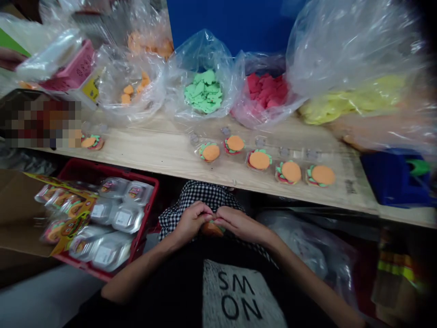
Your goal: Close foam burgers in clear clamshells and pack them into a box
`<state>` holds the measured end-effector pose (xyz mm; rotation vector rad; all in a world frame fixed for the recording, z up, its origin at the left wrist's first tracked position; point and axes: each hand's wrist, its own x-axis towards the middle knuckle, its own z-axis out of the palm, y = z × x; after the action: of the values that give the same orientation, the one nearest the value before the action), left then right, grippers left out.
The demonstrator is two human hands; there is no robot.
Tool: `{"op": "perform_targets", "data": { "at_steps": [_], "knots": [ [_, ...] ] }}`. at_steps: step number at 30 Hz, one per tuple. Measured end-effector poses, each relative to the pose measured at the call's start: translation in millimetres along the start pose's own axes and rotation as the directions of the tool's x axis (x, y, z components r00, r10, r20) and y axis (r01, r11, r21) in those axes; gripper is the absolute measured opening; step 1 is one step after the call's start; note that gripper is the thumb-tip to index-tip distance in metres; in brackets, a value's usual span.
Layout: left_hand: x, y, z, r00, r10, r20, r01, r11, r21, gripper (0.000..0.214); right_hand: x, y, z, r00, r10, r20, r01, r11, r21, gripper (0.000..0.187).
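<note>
Low over my lap, my left hand (193, 221) is closed, its fingertips pinching the near top of a toy burger (212, 229) with an orange bun and a bit of green. My right hand (241, 223) meets it from the other side, fingers pressed together on the same toy burger. The fingers hide much of it. On the wooden table (164, 152) beyond my hands stand several finished-looking toy burgers (259, 160) with orange tops, green and red layers, in clear open plastic cases.
Along the table's back are plastic bags with orange pieces (128, 93), green pieces (204, 92), red pieces (266, 89) and yellow pieces (355, 102). A red crate (155, 182) of clear packages stands at lower left. A blue tape dispenser-like object (389, 180) sits at right.
</note>
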<state>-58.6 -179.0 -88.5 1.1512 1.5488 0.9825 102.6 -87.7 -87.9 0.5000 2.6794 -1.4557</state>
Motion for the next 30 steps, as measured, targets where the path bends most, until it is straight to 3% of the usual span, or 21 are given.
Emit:
{"op": "perform_targets", "data": {
  "at_steps": [6, 13, 20, 26, 30],
  "knots": [
    [-2.6, -7.1, 6.5, 1.0, -0.006, 0.003, 0.006, 1.0, 0.023, 0.011, -2.5, 3.5, 5.3, 1.0, 0.005, -0.019, -0.005, 0.999, 0.042, 0.026],
    [-16.2, -17.4, -9.9, 0.976, -0.146, -0.164, 0.129, 0.986, -0.108, 0.017, 5.1, 3.4, 0.7, 0.994, 0.075, -0.076, -0.067, 0.992, 0.106, 0.024],
    [-12.7, -1.8, -25.4, 0.998, -0.049, -0.042, 0.053, 0.994, 0.091, 0.018, 8.4, 4.6, 5.3, 0.994, 0.078, -0.071, -0.062, 0.978, 0.201, 0.024],
    [-7.9, -11.3, -16.1, 0.993, -0.1, -0.059, 0.099, 0.995, -0.014, 0.019, 9.1, 7.3, 6.0, 0.997, 0.057, -0.046, -0.045, 0.974, 0.223, 0.029],
    [-4.2, -18.2, -20.0, 0.989, -0.14, -0.053, 0.137, 0.989, -0.061, 0.02, 15.5, 15.3, 8.5, 0.996, 0.079, -0.039, -0.057, 0.915, 0.4, 0.027]
  ]
}}
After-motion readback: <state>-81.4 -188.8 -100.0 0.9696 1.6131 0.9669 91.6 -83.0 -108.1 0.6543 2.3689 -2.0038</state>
